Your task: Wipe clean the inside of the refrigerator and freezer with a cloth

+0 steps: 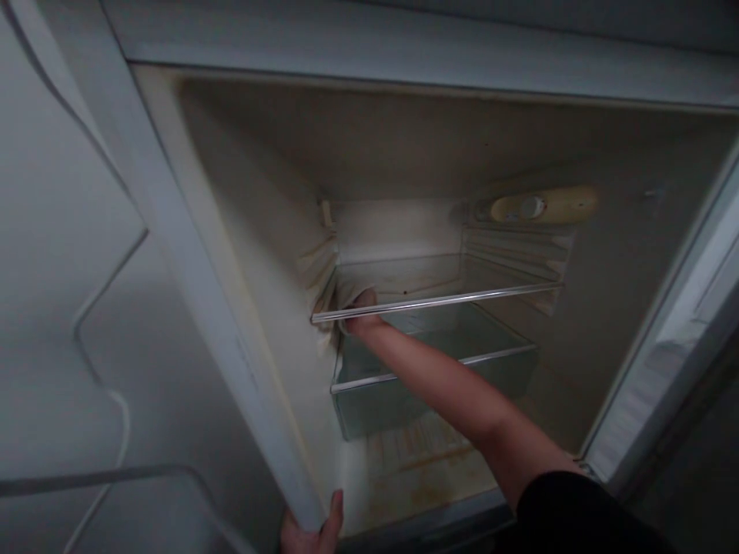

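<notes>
I look into an open fridge with nothing stored in it. My right hand (362, 309) reaches deep inside to the left front corner of the upper glass shelf (462, 295). Its fingers are closed on a pale cloth (345, 296) pressed against the shelf edge, close to the left inner wall. My left hand (312, 529) is at the bottom of the view. It grips the lower end of the fridge's left front frame (190, 254), thumb pointing up.
Below the upper shelf sit a second glass shelf (496, 355) and a clear drawer (375, 408). The stained fridge floor (421, 469) lies underneath. A thermostat housing (540, 206) is on the back wall. The open door with a rail (98, 477) stands at left.
</notes>
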Motion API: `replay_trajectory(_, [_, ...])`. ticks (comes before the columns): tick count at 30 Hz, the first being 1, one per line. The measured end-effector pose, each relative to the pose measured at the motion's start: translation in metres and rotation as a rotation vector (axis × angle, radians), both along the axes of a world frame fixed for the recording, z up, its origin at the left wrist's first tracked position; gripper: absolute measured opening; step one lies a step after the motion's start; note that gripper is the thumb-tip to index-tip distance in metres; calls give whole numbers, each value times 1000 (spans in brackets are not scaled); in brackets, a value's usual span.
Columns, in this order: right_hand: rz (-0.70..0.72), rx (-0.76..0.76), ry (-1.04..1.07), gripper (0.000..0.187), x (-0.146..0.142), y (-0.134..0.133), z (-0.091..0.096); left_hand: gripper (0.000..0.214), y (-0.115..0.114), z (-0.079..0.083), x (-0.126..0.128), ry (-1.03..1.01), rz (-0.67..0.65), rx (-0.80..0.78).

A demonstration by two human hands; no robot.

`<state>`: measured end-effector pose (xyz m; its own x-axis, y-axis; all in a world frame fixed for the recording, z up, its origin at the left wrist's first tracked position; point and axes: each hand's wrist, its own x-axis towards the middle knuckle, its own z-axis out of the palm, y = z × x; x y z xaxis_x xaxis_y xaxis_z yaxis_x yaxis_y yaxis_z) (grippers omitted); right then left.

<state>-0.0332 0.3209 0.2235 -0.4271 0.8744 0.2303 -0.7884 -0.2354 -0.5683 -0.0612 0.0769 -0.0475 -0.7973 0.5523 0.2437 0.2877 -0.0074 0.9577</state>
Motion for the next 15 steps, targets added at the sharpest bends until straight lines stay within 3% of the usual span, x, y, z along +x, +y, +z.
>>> replay_trajectory(4, [114,-77,59,38,26,-66,-1,55,0,12,2,-10,-80,42])
replay_trajectory(9, [117,-87,109,34,67,-142,1,60,2,0,-4,44,-102,52])
replay_trajectory(12, [102,-109,88,36,80,-154,8,63,3,-5,-8,67,-122,46])
replay_trajectory(15, [-55,-162,141,32,87,-131,12,64,4,0,-7,56,-126,34])
